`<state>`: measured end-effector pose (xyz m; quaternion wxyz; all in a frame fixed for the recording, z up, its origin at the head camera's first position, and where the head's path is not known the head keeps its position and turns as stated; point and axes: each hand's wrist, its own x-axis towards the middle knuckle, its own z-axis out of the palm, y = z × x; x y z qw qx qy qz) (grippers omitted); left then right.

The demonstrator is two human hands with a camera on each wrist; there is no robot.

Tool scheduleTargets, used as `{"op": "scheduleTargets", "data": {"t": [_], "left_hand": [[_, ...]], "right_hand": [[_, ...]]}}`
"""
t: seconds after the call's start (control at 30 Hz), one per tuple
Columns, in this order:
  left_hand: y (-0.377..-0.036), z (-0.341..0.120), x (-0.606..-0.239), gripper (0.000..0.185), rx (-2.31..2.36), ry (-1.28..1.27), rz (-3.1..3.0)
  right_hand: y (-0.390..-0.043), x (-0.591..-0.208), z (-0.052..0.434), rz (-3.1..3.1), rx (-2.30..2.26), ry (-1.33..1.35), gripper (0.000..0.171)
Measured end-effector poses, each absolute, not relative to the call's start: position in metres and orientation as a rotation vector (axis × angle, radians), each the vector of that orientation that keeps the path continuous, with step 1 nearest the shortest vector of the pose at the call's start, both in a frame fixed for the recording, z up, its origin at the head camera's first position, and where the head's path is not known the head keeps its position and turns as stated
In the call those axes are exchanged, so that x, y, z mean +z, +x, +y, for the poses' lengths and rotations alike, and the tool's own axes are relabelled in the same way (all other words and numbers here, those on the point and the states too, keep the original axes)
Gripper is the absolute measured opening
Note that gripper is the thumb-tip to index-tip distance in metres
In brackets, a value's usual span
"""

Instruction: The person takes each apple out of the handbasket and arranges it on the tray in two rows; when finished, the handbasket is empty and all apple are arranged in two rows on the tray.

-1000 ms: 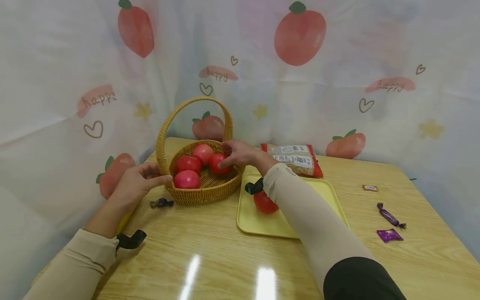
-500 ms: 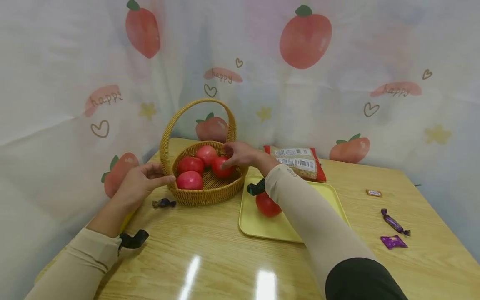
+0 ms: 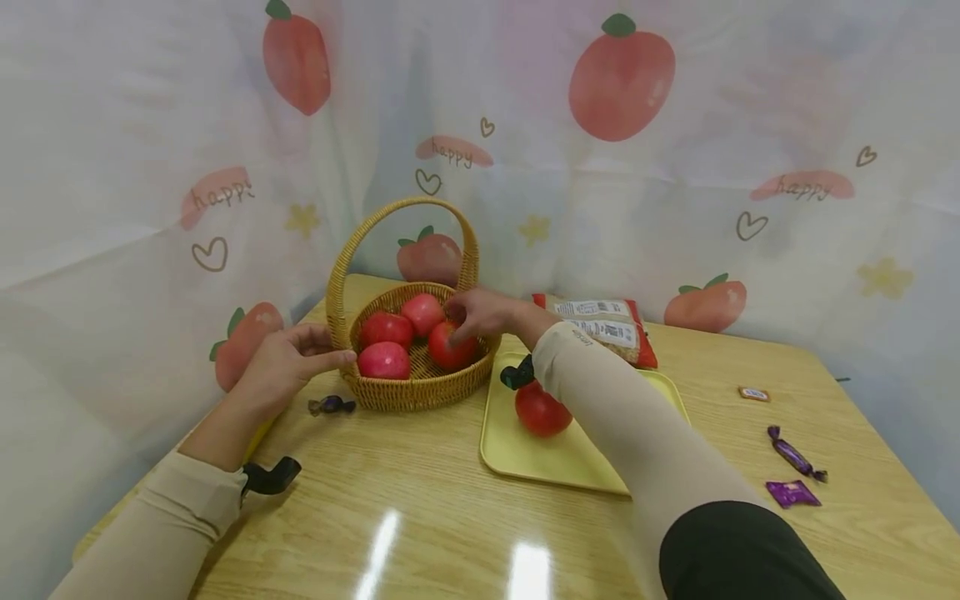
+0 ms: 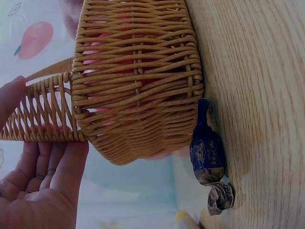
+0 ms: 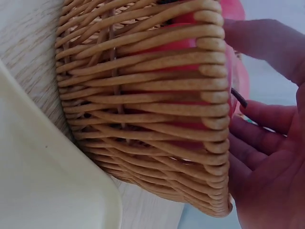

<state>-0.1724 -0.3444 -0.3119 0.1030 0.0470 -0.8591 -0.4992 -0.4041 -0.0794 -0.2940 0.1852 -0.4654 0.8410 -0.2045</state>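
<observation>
A wicker basket point(image 3: 420, 393) with a tall arched handle stands at the back left of the table, several red and pink fruits inside. My left hand point(image 3: 288, 362) holds it at the handle's base; in the left wrist view the thumb is on one side and the fingers on the other. My right hand point(image 3: 487, 315) reaches over the right rim and grips a red apple point(image 3: 450, 348) inside, thumb on its near side. A dark stem point(image 5: 239, 98) shows beside the fingers in the right wrist view. The rim hides much of the apple there.
A yellow tray point(image 3: 517, 458) bearing a red fruit point(image 3: 542, 410) lies under my right forearm. Behind it is a red-edged bag point(image 3: 600, 325). A dark-wrapped candy point(image 4: 208, 155) lies by the basket. Candies point(image 3: 795, 452) lie at the right; something yellow point(image 3: 258, 437) shows behind my left forearm.
The head view has shifted slightly. In the basket, the apple at my right hand has come a little toward the front. My left hand keeps its hold on the basket.
</observation>
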Motion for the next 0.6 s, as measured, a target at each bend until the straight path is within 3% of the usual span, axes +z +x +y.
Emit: {"op": "scheduleTargets", "data": {"t": [0.17,0.4,0.6], "left_hand": [[-0.1734,-0.3448,-0.3119,0.052,-1.489,0.143,-2.533],[-0.1746,-0.3442,-0.3101,0.051,-1.489,0.154,-2.529],[-0.1743,-0.3454,-0.3112,0.051,-1.468,0.157,-2.549]], "right_hand": [[-0.4038,-0.2939,-0.0811,2.334,-0.526,-1.323,0.08],[-0.4071,-0.2936,-0.0831,2.337,-0.357,-1.414,0.07],[-0.4051,-0.2967,-0.0873,2.341,-0.265,-1.412,0.075]]}}
